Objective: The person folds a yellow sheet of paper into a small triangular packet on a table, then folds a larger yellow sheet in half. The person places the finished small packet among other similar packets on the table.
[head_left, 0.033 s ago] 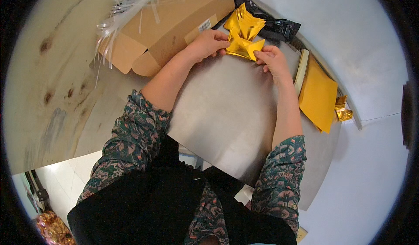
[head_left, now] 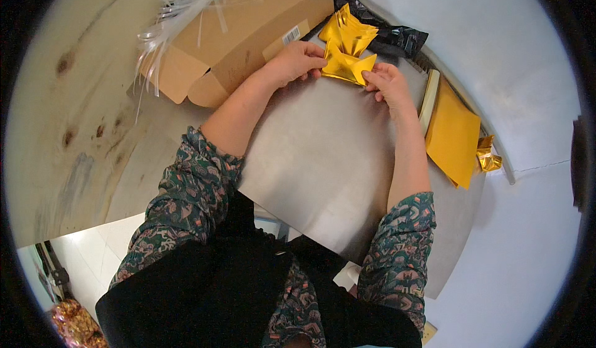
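A folded piece of shiny gold foil paper (head_left: 345, 66) with pointed, upturned corners is held between my hands at the far side of the metal tabletop. My left hand (head_left: 302, 61) pinches its left corner between thumb and fingers. At the right corner, my right hand (head_left: 386, 82) has its thumb and fingertips closed on the same piece. Just beyond it, touching or partly overlapped by it, stands a stack of similar folded gold pieces (head_left: 351, 28). What the curled lower fingers of each hand do is partly hidden.
A brown cardboard box (head_left: 242, 28) lies to the left, with white plastic strips (head_left: 180, 22) over its end. Behind the gold stack is a black plastic bag (head_left: 397, 39). On the right, by the wall, lie flat gold sheets (head_left: 452, 134) and a small gold folded piece (head_left: 488, 155).
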Demonstrator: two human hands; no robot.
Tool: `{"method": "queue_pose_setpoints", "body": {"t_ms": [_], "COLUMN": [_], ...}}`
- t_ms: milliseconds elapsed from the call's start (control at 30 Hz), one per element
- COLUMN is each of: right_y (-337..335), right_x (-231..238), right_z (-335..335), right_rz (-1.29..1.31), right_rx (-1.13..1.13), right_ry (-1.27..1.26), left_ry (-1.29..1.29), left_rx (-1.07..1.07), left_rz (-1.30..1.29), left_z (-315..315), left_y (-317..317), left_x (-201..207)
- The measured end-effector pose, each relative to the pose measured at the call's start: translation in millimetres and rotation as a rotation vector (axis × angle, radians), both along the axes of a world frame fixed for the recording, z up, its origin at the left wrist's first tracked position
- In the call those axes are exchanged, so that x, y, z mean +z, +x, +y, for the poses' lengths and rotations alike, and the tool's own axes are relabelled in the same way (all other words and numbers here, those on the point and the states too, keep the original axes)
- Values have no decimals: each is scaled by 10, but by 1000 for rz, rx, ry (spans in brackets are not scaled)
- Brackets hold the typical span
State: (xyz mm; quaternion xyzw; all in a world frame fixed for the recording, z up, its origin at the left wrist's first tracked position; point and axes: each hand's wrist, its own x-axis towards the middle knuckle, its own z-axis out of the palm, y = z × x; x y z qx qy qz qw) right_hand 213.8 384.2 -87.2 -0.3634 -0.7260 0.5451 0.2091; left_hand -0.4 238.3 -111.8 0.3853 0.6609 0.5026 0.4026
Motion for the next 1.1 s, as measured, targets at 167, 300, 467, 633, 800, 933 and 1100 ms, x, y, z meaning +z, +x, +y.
{"method": "queue_pose_setpoints", "body": {"t_ms": [167, 300, 467, 633, 800, 933, 1100], "right_y": [82, 131, 146, 140, 135, 151, 171], "right_x": [-26, -49, -32, -35, -27, 10, 38], "right_z": [131, 198, 176, 150, 172, 155, 129], "right_rz": [76, 56, 51, 41, 15, 12, 18], "right_rx": [91, 114, 125, 87, 108, 131, 124], "right_ry": [-213, -255, -241, -228, -217, -221, -249], "left_ry": [-31, -56, -64, -77, -91, -108, -139], "left_rx": [-44, -79, -90, -105, -145, -181, -190], "left_rz": [24, 6, -5, 41, 79, 10, -50], "left_z": [-30, -49, -57, -82, -105, -139, -169], "left_y": [-25, -33, -26, 1, -26, -60, -66], "left_x": [37, 63, 89, 116, 140, 169, 227]}}
